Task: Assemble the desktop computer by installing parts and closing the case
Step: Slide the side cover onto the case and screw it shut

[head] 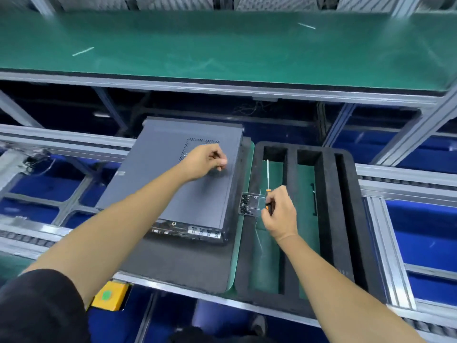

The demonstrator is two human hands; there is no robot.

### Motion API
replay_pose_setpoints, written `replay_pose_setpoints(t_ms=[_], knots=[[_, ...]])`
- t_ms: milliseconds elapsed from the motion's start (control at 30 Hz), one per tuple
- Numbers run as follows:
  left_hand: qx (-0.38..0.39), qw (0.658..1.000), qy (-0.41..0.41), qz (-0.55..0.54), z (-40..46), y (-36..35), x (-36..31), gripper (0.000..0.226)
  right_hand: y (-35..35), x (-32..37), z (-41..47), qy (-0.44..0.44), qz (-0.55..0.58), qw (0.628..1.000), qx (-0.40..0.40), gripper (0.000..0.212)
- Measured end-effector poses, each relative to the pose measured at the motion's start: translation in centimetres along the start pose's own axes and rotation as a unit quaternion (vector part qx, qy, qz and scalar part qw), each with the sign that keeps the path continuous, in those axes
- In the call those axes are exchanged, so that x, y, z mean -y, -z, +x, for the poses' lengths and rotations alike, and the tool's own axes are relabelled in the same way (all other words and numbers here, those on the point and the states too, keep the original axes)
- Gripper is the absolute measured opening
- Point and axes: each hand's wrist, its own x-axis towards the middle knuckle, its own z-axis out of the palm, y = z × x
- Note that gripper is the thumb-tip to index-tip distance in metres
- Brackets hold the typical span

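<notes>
Grey case (173, 179) under curled left hand (205, 162); right hand (280, 214) grips one screwdriver (267, 184).

Green-topped upper shelf (222, 45), yellow box with green button (110, 296), aluminium frame rails (61, 141)

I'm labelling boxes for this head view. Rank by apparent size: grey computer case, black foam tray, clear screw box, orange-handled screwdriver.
1. Black foam tray, though nearer, so unsure against the case
2. Grey computer case
3. Orange-handled screwdriver
4. Clear screw box, similar
</notes>
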Motion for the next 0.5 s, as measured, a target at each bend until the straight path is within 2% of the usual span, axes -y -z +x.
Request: replay_pose_setpoints(t_ms=[100,233,333,400,500], knots=[[-0.011,0.996,0.009,0.083,-4.5,3.0,2.8,0.008,-0.9,4.0,0.8,0.031,-0.016,0.999,0.037,0.037],[-0.044,0.989,-0.031,0.141,-9.1,4.5,6.4,0.012,-3.9,8.6,0.4,0.050,-0.059,0.993,0.091,0.032],[-0.059,0.978,-0.048,0.194,-10.5,5.0,8.3,0.012,-7.0,11.4,0.0,-0.012,-0.104,0.988,0.117,0.024],[-0.067,0.980,-0.051,0.178,-11.1,5.1,9.1,0.013,-8.7,12.9,-0.2,-0.058,-0.145,0.979,0.130,0.018],[-0.058,0.988,-0.054,0.136,-11.7,5.4,9.6,0.015,-10.4,14.6,-1.5,-0.080,-0.178,0.973,0.122,0.016]])
